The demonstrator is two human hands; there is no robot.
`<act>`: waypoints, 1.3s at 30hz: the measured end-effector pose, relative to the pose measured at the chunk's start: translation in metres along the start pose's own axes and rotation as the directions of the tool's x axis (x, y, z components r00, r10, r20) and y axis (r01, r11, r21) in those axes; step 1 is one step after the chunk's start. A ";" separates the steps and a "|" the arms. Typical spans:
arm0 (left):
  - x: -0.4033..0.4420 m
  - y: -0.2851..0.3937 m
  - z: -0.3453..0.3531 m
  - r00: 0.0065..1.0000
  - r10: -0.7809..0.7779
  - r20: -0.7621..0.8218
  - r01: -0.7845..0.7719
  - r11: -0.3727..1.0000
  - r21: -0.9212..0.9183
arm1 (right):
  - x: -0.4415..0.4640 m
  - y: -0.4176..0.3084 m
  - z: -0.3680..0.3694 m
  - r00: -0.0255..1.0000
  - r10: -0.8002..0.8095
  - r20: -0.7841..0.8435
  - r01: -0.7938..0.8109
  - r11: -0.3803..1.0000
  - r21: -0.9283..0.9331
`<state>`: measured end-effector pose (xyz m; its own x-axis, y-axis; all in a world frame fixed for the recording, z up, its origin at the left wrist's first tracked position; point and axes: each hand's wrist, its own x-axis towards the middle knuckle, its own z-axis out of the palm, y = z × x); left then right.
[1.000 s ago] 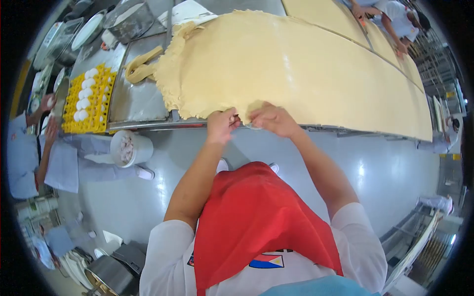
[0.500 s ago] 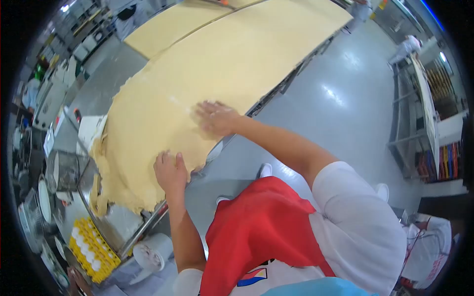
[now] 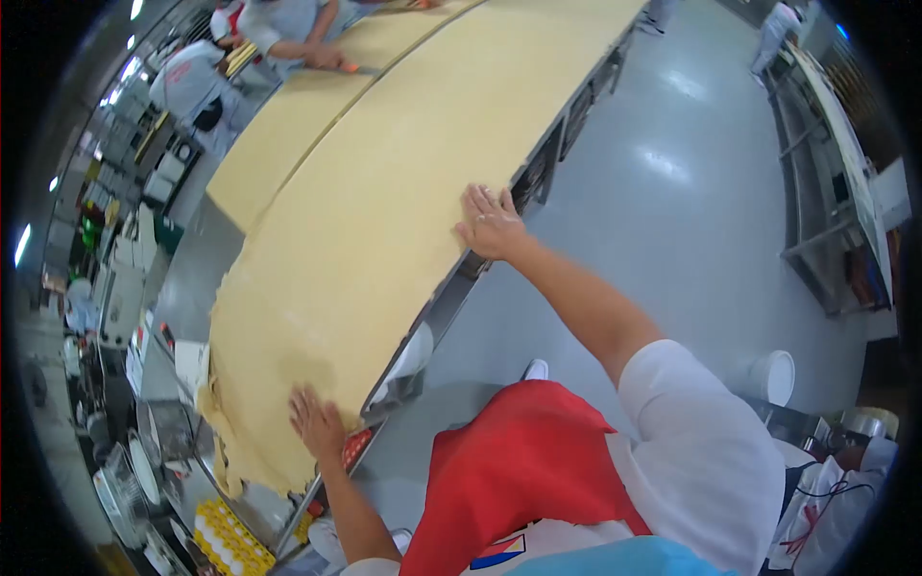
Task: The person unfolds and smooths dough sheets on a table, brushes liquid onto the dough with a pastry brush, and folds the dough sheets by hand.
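A large pale-yellow sheet of dough (image 3: 375,211) covers the long table, its near-left end ragged. Close to that end, my left hand (image 3: 315,422) rests with fingers apart at the front edge of the sheet, holding nothing. My right hand (image 3: 490,226) lies farther along the same edge, fingers spread on the dough and white dust on them. A lengthwise cut separates the main sheet from a second dough strip (image 3: 264,158) on the far side.
Across the table, a co-worker's hand (image 3: 322,55) holds an orange-handled tool by the cut. A yellow egg tray (image 3: 230,540) with white eggs sits at lower left, near a metal container (image 3: 165,429). A steel rack table (image 3: 812,163) and white bucket (image 3: 771,376) stand at right.
My right hand has moved from the dough's surface out to its right edge. My left hand is lower, near the corner. The view has shifted, bringing co-workers across the table into sight.
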<state>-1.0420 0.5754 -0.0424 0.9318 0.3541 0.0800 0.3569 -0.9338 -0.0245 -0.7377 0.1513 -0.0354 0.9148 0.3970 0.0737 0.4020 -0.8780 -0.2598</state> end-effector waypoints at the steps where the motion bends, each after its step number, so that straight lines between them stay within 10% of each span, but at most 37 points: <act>1: -0.002 0.001 0.000 1.000 -0.001 -0.007 0.001 1.000 0.009 | 0.001 0.022 0.000 0.993 0.094 -0.067 -0.093 0.996 0.015; 12: 0.073 -0.014 0.032 0.848 -0.451 0.279 0.423 0.893 0.156 | 0.028 0.088 -0.076 0.956 -0.057 0.287 0.077 0.995 -0.057; 14: 0.112 0.099 -0.016 0.763 -0.531 0.370 0.500 0.846 0.184 | 0.037 0.129 -0.085 0.991 -0.075 0.108 0.028 0.922 0.387; 20: 0.261 0.366 0.009 0.991 0.133 0.032 -0.130 0.989 -0.074 | -0.016 0.339 -0.028 0.885 0.350 -0.307 -0.264 0.921 0.288; 22: 0.331 0.449 0.005 0.971 0.239 0.016 -0.235 0.963 -0.133 | -0.107 0.433 0.016 0.835 0.545 -0.074 -0.506 0.814 0.285; 23: 0.359 0.488 0.004 0.943 0.332 0.013 -0.326 0.933 -0.150 | -0.167 0.469 0.028 0.720 0.676 0.154 -0.693 0.696 0.187; 25: 0.424 0.568 0.005 0.892 0.452 -0.024 -0.449 0.875 -0.182 | -0.249 0.485 -0.010 0.149 0.790 0.594 -0.931 0.316 -0.186; 29: 0.522 0.726 -0.001 0.858 0.512 0.039 -0.505 0.855 -0.114 | -0.456 0.505 0.047 0.609 0.740 0.287 -0.680 0.673 -0.291; 33: 0.586 0.898 0.021 0.739 0.674 -0.027 -0.671 0.731 -0.119 | -0.443 0.437 0.009 -0.038 0.753 0.657 -0.999 -0.007 -0.051; 36: 0.615 1.018 0.020 0.667 0.744 -0.033 -0.739 0.655 -0.160 | -0.432 0.427 0.039 -0.063 0.693 0.718 -0.996 -0.090 0.000; 39: 0.620 1.107 0.005 0.704 0.710 -0.001 -0.700 0.693 -0.175 | -0.418 0.481 0.082 0.099 0.666 0.740 -0.989 0.147 0.000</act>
<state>-0.0688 -0.2388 -0.0253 0.9093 -0.4143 0.0399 -0.4161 -0.9037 0.1011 -0.9299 -0.4150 -0.2701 0.3295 -0.3474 -0.8779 -0.8458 -0.5219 -0.1110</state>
